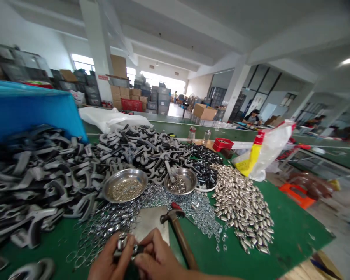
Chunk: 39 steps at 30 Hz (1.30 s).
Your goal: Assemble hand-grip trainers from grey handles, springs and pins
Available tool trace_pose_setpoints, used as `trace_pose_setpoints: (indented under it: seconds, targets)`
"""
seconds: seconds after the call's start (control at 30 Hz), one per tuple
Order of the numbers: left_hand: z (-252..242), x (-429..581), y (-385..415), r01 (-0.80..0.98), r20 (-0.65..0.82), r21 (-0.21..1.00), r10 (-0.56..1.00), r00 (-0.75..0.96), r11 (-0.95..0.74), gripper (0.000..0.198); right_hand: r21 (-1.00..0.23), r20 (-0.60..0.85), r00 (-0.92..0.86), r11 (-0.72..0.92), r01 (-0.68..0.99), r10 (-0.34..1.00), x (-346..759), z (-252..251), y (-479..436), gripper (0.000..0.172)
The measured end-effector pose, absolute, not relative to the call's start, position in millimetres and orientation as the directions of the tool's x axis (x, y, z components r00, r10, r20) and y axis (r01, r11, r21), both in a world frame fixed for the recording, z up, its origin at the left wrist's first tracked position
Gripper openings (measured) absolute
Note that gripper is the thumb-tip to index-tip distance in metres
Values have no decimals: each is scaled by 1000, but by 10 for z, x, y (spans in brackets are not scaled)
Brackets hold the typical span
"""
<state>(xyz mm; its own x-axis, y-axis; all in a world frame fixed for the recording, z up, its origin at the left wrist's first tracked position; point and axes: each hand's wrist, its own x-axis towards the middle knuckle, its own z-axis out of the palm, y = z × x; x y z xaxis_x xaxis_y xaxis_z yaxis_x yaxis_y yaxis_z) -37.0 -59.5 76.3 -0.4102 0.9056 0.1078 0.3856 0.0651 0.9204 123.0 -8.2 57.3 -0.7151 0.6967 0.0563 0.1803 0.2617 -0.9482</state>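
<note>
A small metal fitting (pixel 124 245) is gripped between two hands at the near edge of a green-topped workbench (pixel 288 225).

The fitting is held closed in the fingers of the left hand (pixel 111 258) and the right hand (pixel 159 258) at 6 o'clock. Just beyond them, a steel plate (pixel 150 223) is seen at 12 o'clock, and a wooden-handled hammer (pixel 177 233) is laid beside the right hand at 1 o'clock. Loose metal rings (pixel 105 229) are spread at 11 o'clock, with two steel bowls (pixel 125 185) (pixel 181 181) of small parts behind. A heap of grey cast fittings (pixel 46 186) is piled at 10 o'clock, and silver sleeves (pixel 239 206) are heaped at 2 o'clock. A yellow bottle (pixel 251 155) is propped farther off at 1 o'clock, where a seated person (pixel 252 118) is seen in the distance.
</note>
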Motion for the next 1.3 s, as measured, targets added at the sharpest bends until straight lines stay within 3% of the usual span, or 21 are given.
trace_pose_setpoints:
  seconds: [0.07,0.13,0.17,0.27,0.33,0.4,0.47,0.53,0.6,0.67,0.77,0.8,0.87,0.93,1.03,1.13,1.3]
  targets:
    - [863,-303,-659,392,129,919,910,-393,39,38,-933,77,-707,300,196,703,1278,688,-167,30]
    - [934,-248,-668,349,101,935,902,-421,59,35,-796,172,-748,537,278,641,1363,805,-121,26]
    - [943,-235,-651,296,42,951,912,-408,89,32,-744,148,-791,594,307,594,1394,833,-57,23]
    - [894,-240,-603,141,-114,973,913,-391,182,28,-745,113,-817,592,307,566,1391,792,97,21]
    - [853,-241,-616,194,-67,966,893,-445,169,25,-854,43,-782,429,294,622,1344,739,55,21]
    - [834,-242,-657,319,38,939,885,-463,127,25,-959,-100,-767,144,244,634,1291,719,-80,24]
    - [834,-257,-697,413,108,907,906,-409,78,26,-977,-215,-783,-131,171,584,1241,738,-223,26]
    - [842,-285,-717,455,142,890,923,-357,39,28,-961,-246,-785,-251,119,569,1209,776,-302,28]
    - [845,-309,-713,427,142,903,915,-377,36,28,-981,-192,-758,-139,134,623,1209,800,-286,26]
    - [837,-315,-697,316,79,946,899,-431,68,29,-961,-32,-742,184,207,670,1243,792,-190,21]
    - [807,-299,-688,54,-134,984,905,-404,170,32,-708,135,-825,636,307,549,1312,734,-8,18]
    - [796,-291,-693,-14,-195,979,906,-375,205,33,-643,120,-856,696,319,503,1329,713,35,19]
    - [777,-273,-713,-68,-252,967,902,-350,244,32,-632,68,-872,697,339,485,1339,677,61,18]
    - [769,-261,-739,1,-210,973,896,-391,229,29,-755,24,-834,556,346,551,1319,659,4,17]
    - [784,-262,-780,250,-33,954,889,-457,164,27,-960,-167,-814,95,262,557,1259,679,-182,27]
    - [816,-296,-818,453,115,888,915,-387,80,27,-940,-290,-848,-297,167,443,1218,737,-354,35]
    - [818,-394,-832,545,275,829,939,-205,-124,20,-835,-333,-876,-540,102,349,1244,858,-400,40]
